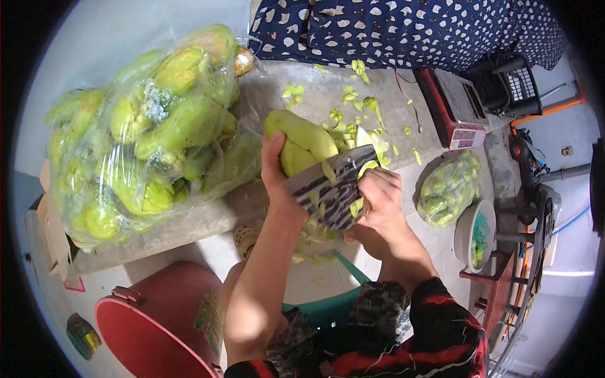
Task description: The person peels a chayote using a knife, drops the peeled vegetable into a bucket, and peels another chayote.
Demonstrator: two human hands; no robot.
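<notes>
My left hand (274,167) is wrapped round a large, smooth, pale green fruit (302,140), held at a tilt over the front edge of the ledge; its exact kind is unclear. In my right hand (381,195) is a cleaver, its handle mostly hidden by my fingers. The cleaver's broad blade (334,189), streaked dark and light with bits of green stuck on it, lies against the lower end of the fruit. Behind the blade, pale cut pieces (363,137) rest on the ledge. Trimmings (350,94) are scattered beyond them.
A clear plastic bag of large green fruits (183,126) fills the left. At right are a red scale (450,107), another filled bag (450,189) and a white bucket (474,233). A red bin (164,315) stands below. Patterned dark cloth (403,31) hangs across the ledge.
</notes>
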